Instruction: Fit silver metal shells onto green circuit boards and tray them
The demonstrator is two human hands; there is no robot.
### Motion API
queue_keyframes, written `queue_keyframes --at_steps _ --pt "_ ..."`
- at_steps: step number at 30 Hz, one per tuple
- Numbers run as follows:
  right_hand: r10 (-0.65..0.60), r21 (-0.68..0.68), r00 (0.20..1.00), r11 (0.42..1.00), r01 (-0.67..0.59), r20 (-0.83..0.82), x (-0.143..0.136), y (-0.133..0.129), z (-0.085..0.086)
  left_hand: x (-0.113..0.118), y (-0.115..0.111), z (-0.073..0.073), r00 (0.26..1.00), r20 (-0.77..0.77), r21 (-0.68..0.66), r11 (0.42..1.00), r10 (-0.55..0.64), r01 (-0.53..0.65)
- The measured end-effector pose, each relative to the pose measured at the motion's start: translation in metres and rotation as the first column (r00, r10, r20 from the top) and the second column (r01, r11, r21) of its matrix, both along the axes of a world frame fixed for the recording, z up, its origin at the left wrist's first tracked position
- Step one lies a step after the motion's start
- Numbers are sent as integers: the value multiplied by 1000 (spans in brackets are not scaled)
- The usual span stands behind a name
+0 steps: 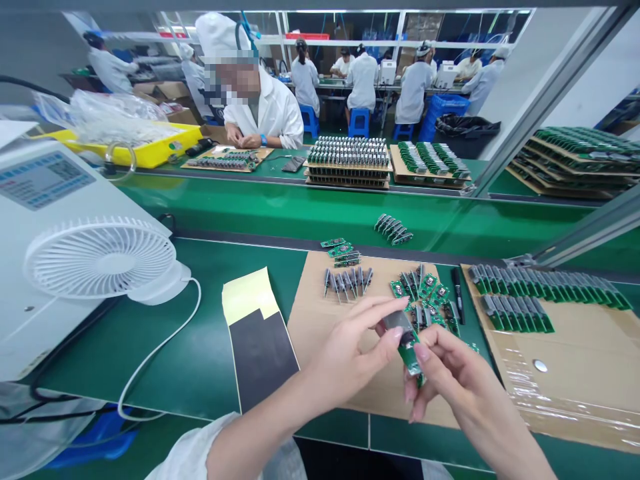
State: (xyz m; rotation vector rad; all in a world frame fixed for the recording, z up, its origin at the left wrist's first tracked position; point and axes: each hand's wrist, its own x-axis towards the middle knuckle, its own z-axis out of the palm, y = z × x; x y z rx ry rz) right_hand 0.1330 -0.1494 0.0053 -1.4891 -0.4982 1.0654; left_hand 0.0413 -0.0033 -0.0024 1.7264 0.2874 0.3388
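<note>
Both my hands grip one small green circuit board [411, 355] with a grey block on its upper end. My left hand [357, 343] pinches the grey end between thumb and fingers. At the lower green end, the thumb and fingers of my right hand [450, 373] close on the board. Beneath is a cardboard sheet [313, 320]. Just beyond my hands lies a loose cluster of similar boards [427, 287]. Farther left on the cardboard stands a short row of boards [347, 281].
On the right, another cardboard sheet [580, 360] carries rows of boards [550, 287] and a small round metal disc [540, 365]. A black pen [457, 295] lies between the sheets. Leftward are a yellow-and-black sheet [260, 347] and a white fan [105, 257]. A co-worker [270, 100] sits opposite.
</note>
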Motion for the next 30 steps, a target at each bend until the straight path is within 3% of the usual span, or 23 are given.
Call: queue_keyframes --at_steps 3,5,8,11,13,17,19,21,23,25,28,30 --pt "-7 1 1000 1000 7 10 -2 1 0 2 -4 -3 996 -8 -116 990 83 -84" --pt "-19 2 999 1000 19 29 -5 2 -1 4 -7 -7 991 -12 -110 985 132 -132" --pt "-29 15 999 999 29 42 -8 3 -2 7 -11 -11 988 10 32 988 153 -154" --pt "-40 31 999 999 40 1 -8 2 -4 6 -9 -11 991 81 251 960 103 -120" --pt "-41 41 999 998 42 -22 -7 0 -7 3 -7 -11 993 111 403 912 25 -68" --pt "-5 44 998 999 7 -55 -3 -5 -14 -2 0 -15 982 172 668 742 -80 -57" --pt "8 25 997 1000 -6 -78 -1 -6 -17 -3 3 -20 973 209 731 677 -101 -86" --pt "6 21 996 1000 -4 -90 0 -6 -19 -4 8 -23 968 212 745 663 -131 -74" --pt "1 29 994 1000 2 -111 2 -5 -22 -5 13 -25 971 177 703 711 -162 -9" --pt "4 36 989 999 1 -151 4 -4 -23 -6 19 -23 977 120 574 815 -177 77" --pt "10 42 979 999 -1 -205 5 -1 -22 -7 23 -19 990 22 158 979 -137 132" --pt "-6 41 979 999 14 -203 3 3 -21 -8 19 -19 998 -35 -203 978 -53 45"
